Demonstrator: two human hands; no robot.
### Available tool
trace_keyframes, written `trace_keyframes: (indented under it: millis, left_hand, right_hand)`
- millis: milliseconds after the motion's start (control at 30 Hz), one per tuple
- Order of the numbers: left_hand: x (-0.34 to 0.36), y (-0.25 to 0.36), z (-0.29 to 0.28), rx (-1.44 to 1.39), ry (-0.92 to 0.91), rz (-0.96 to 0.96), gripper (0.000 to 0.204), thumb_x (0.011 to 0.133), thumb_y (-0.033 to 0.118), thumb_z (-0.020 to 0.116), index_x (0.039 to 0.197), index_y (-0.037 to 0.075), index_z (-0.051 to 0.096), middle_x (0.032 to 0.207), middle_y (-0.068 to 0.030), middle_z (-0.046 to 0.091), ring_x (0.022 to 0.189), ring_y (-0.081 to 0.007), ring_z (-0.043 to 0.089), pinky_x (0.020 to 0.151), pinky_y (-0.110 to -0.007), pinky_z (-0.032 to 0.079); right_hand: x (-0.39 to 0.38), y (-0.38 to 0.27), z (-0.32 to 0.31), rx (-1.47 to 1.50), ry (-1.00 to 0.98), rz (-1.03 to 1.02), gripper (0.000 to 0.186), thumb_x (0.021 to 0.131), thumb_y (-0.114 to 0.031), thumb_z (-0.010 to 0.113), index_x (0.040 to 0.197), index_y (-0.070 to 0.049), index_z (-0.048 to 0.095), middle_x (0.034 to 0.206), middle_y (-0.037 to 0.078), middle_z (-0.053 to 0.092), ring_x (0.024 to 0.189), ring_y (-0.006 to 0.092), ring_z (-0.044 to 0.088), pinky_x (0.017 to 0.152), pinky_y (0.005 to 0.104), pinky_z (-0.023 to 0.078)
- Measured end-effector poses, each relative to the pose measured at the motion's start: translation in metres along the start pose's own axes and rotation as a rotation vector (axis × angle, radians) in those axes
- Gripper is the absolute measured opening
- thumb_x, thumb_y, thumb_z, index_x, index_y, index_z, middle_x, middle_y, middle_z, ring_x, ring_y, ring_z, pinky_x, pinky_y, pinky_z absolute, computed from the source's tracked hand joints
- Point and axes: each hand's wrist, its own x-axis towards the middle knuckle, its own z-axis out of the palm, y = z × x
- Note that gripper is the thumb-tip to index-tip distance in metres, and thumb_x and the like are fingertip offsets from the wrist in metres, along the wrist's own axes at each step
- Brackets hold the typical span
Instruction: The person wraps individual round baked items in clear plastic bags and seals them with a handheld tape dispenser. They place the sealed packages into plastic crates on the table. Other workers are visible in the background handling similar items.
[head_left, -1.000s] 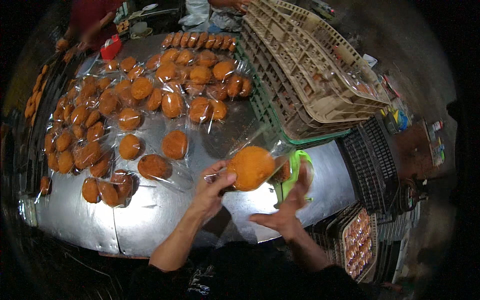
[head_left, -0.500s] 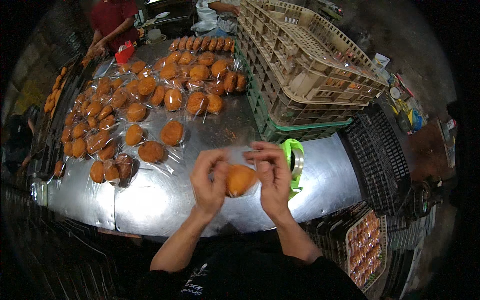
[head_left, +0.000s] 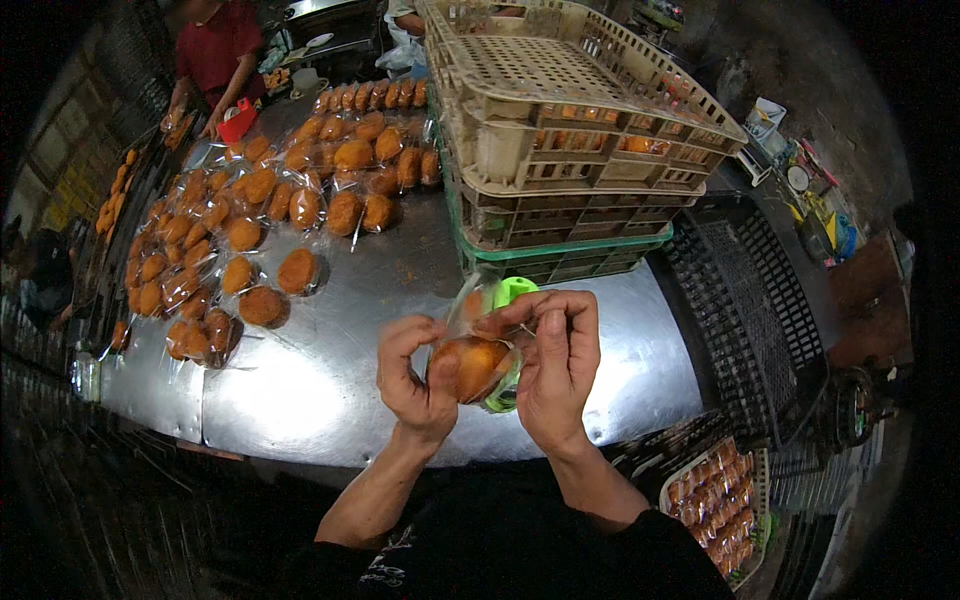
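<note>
Over the metal table's front part, a golden-brown bun (head_left: 472,368) hangs in a clear plastic bag (head_left: 466,305) between my hands. My left hand (head_left: 414,380) is closed on the bag's left side, its thumb against the bun. With thumb and fingertips together, my right hand (head_left: 555,375) pinches the gathered plastic at the bag's upper right. A bright green tape dispenser (head_left: 514,290) stands just behind the bag, partly hidden by it and my right hand. Left of my hands lie several loosely bagged buns (head_left: 262,306).
Stacked beige crates (head_left: 510,160) rise behind my hands, with a green crate (head_left: 560,262) beneath. Black crates (head_left: 745,300) are at the right. A tray of wrapped buns (head_left: 712,495) sits lower right. Across the table, a person in red (head_left: 222,50) stands near a red dispenser (head_left: 238,122).
My view has shifted right, so the table's buns appear farther left. My right hand has steadied into a pinch on the plastic. The bagged bun now appears in front of the green dispenser.
</note>
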Motion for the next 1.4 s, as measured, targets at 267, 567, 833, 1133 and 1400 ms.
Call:
trace_keyframes:
  millis: [267, 567, 833, 1133, 1400]
  left_hand:
    - [-0.002, 0.021, 0.028, -0.198, 0.105, -0.333, 0.015, 0.101, 0.016, 0.048, 0.096, 0.002, 0.048, 0.086, -0.0069, 0.058, 0.079, -0.0107, 0.055, 0.074, -0.026, 0.047]
    - [0.011, 0.032, -0.016, 0.257, -0.082, 0.403, 0.045, 0.097, 0.011, 0.045, 0.135, 0.002, 0.022, 0.132, -0.0209, 0.034, 0.125, -0.0301, 0.041, 0.109, -0.048, 0.036]
    - [0.029, 0.045, -0.081, -0.257, 0.147, -0.601, 0.015, 0.095, 0.012, 0.061, 0.095, -0.002, 0.062, 0.084, -0.0049, 0.065, 0.078, -0.0106, 0.058, 0.073, -0.027, 0.048]
    - [0.041, 0.01, -0.156, -0.128, -0.275, -0.078, 0.02, 0.089, 0.001, 0.061, 0.107, 0.003, 0.053, 0.102, -0.0121, 0.054, 0.096, -0.0187, 0.056, 0.082, -0.031, 0.048]
    - [0.05, 0.005, -0.162, 0.277, -0.361, -0.11, 0.019, 0.088, 0.007, 0.068, 0.105, 0.002, 0.061, 0.103, -0.0095, 0.055, 0.098, -0.0148, 0.054, 0.085, -0.033, 0.046]
  right_hand:
    - [0.006, -0.013, -0.036, -0.177, -0.061, 0.041, 0.019, 0.101, -0.021, 0.049, 0.102, -0.002, 0.046, 0.096, 0.013, 0.061, 0.087, 0.0198, 0.063, 0.083, 0.0352, 0.053]
    - [-0.013, 0.003, 0.009, -0.08, -0.072, 0.17, 0.017, 0.104, -0.021, 0.04, 0.104, -0.005, 0.04, 0.094, 0.017, 0.066, 0.089, 0.0205, 0.066, 0.082, 0.0321, 0.052]
    - [-0.03, 0.028, 0.092, -0.631, -0.229, -0.38, 0.032, 0.098, -0.012, 0.052, 0.126, 0.003, 0.05, 0.128, 0.022, 0.056, 0.115, 0.0328, 0.058, 0.102, 0.045, 0.043]
    - [-0.04, 0.056, 0.12, -0.641, -0.4, -0.369, 0.035, 0.079, 0.007, 0.064, 0.113, 0.002, 0.06, 0.092, 0.014, 0.061, 0.081, 0.0297, 0.058, 0.075, 0.0412, 0.046]
    - [-0.021, 0.062, 0.115, -1.053, -0.422, -0.573, 0.023, 0.07, -0.001, 0.075, 0.091, -0.003, 0.066, 0.098, 0.012, 0.055, 0.087, 0.0288, 0.055, 0.076, 0.0381, 0.046]
